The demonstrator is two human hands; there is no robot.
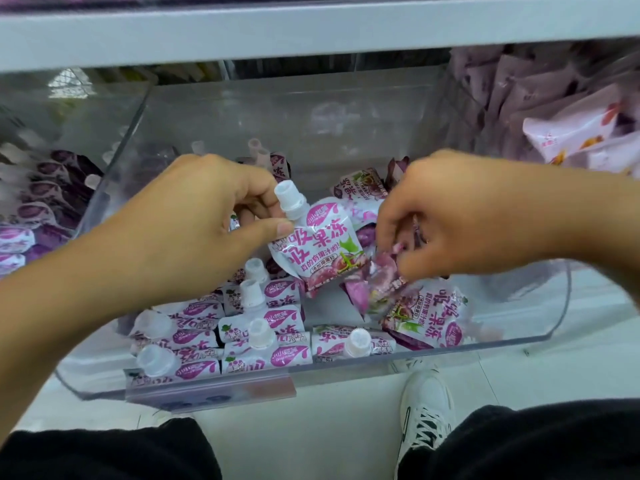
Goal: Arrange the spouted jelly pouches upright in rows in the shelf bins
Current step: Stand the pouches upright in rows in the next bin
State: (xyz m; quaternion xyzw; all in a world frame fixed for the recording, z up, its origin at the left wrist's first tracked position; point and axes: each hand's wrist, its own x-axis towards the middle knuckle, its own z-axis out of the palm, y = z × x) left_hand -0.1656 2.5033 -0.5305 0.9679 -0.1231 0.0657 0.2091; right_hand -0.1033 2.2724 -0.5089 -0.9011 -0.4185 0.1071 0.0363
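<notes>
Both hands reach into a clear bin [540,299] on a shelf [311,32]. The left hand [194,216] pinches a pouch [320,251] just below its white spout [291,199], thumb in front and fingers curled behind, holding it upright and a little tilted above the others. The right hand [446,216] has its fingers curled down onto a crumpled purple pouch [374,282] in the middle of the bin (blurred, so the exact grip is hard to read). At the bin's front left, a row of pouches [256,334] stands with spouts up, packed close together. To the front right, a loose pouch [429,317] lies flat and turned sideways. The bin to the left [114,140] holds more purple pouches, and the one on the right holds pale packets [571,129]. Below, a white shoe [426,407] stands on the floor [311,427].
</notes>
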